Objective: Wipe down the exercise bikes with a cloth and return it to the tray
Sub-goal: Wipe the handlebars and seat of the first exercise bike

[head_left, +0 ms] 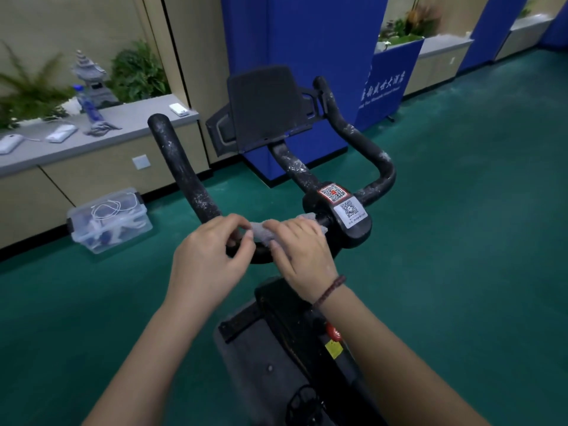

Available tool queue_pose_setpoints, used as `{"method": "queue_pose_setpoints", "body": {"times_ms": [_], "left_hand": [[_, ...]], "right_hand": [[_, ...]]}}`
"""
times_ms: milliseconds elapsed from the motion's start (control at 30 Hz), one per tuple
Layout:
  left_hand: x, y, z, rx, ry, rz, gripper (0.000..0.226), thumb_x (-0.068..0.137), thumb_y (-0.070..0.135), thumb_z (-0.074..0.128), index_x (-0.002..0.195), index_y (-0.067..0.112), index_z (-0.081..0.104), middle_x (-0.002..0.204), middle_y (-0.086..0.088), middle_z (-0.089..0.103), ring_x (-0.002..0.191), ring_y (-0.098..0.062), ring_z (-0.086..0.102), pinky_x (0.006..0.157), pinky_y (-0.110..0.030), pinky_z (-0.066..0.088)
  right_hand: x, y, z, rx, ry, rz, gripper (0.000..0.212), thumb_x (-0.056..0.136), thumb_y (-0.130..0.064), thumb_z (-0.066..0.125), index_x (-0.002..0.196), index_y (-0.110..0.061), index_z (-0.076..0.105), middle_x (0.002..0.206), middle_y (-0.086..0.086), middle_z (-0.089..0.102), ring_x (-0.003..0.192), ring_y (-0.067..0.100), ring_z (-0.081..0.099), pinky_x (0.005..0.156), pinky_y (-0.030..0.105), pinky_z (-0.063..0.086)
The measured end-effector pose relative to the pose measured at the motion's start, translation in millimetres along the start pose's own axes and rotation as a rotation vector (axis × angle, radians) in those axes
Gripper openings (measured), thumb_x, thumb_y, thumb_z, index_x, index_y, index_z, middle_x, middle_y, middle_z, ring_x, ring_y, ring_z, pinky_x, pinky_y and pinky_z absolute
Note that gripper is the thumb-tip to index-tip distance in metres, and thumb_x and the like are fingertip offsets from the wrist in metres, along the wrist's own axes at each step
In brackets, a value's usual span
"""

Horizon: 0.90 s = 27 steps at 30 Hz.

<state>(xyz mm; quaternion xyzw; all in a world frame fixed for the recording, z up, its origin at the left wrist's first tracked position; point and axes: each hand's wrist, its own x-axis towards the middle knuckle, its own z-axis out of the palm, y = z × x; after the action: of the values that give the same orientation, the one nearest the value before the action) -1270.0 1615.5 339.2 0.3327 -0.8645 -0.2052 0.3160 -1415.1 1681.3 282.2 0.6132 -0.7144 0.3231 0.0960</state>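
Note:
A black exercise bike's handlebar (181,167) curves up on the left and right, its paint scuffed white. A grey cloth (261,230) is wrapped over the near crossbar, just left of the hub with two QR stickers (350,210). My right hand (301,250) lies over the cloth with fingers curled round it and the bar. My left hand (212,256) pinches the cloth's left end between thumb and fingertips. A dark tablet holder (264,109) stands above the bars. No tray is recognisable.
A clear plastic box (110,219) with cables sits on the green floor at the left. A grey counter (92,139) holds white devices, a bottle and a stone lantern. Blue panels (301,41) stand behind the bike. Open floor lies to the right.

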Motion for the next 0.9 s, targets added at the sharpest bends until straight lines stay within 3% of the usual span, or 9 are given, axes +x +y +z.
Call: {"method": "queue_pose_setpoints", "body": {"times_ms": [200,267,400,500,633,733,900], "left_hand": [[-5.1,-4.8,-7.2,0.027,0.008,-0.014,0.033,0.079,0.042,0.039,0.088,0.021,0.063,0.077,0.008,0.063,0.073,-0.013,0.06,0.066,-0.039,0.052],[-7.4,-6.8,-9.7,0.036,0.02,-0.02,0.032,0.079,0.042,0.04,0.087,0.021,0.063,0.076,0.009,0.063,0.072,-0.012,0.059,0.065,-0.039,0.052],[-10.4,-5.6,-11.2,0.04,0.018,-0.011,0.029,0.08,0.04,0.042,0.087,0.021,0.063,0.077,0.009,0.063,0.072,-0.013,0.058,0.066,-0.039,0.052],[-11.9,-5.1,-12.8,0.039,0.018,-0.008,0.025,0.081,0.036,0.045,0.087,0.02,0.063,0.078,0.008,0.063,0.072,-0.012,0.059,0.067,-0.039,0.052],[-9.3,-4.7,-11.9,0.005,0.022,0.006,0.034,0.078,0.043,0.039,0.087,0.021,0.063,0.076,0.008,0.063,0.072,-0.013,0.059,0.067,-0.039,0.052],[-9.9,-2.4,-8.1,-0.023,0.033,0.019,0.034,0.078,0.042,0.039,0.085,0.019,0.064,0.074,0.007,0.063,0.07,-0.013,0.06,0.066,-0.039,0.052],[-5.3,0.6,-1.8,-0.028,0.041,0.044,0.029,0.077,0.039,0.041,0.08,0.02,0.063,0.07,0.007,0.062,0.064,-0.016,0.059,0.061,-0.04,0.052]], "right_hand": [[19.5,18.9,-15.8,-0.037,-0.056,0.156,0.039,0.09,-0.03,0.026,0.094,-0.008,0.057,0.076,0.008,0.062,0.078,0.026,0.053,0.083,0.033,0.033],[31.2,12.0,-17.0,-0.083,-0.143,0.203,0.036,0.092,-0.029,0.029,0.091,-0.006,0.056,0.078,0.014,0.063,0.079,0.032,0.055,0.078,0.039,0.038],[54.0,6.6,-21.5,-0.075,-0.342,0.368,0.027,0.094,-0.025,0.034,0.088,-0.008,0.054,0.085,0.017,0.064,0.082,0.034,0.059,0.069,0.036,0.039],[38.7,3.6,-18.9,-0.059,-0.221,0.319,0.026,0.094,-0.023,0.035,0.09,-0.006,0.054,0.082,0.015,0.062,0.085,0.034,0.055,0.077,0.036,0.034],[5.1,-2.3,-7.0,-0.02,0.009,0.291,0.037,0.091,-0.022,0.031,0.11,0.0,0.054,0.107,0.016,0.061,0.107,0.033,0.051,0.105,0.043,0.03],[-7.4,-13.1,0.9,0.06,0.075,0.297,0.045,0.089,-0.024,0.03,0.119,0.001,0.052,0.115,0.017,0.06,0.115,0.033,0.05,0.104,0.047,0.034],[-6.7,-28.4,7.7,0.039,0.045,0.068,0.036,0.086,-0.02,0.038,0.109,0.0,0.056,0.091,0.012,0.063,0.09,0.031,0.056,0.089,0.035,0.032]]}}
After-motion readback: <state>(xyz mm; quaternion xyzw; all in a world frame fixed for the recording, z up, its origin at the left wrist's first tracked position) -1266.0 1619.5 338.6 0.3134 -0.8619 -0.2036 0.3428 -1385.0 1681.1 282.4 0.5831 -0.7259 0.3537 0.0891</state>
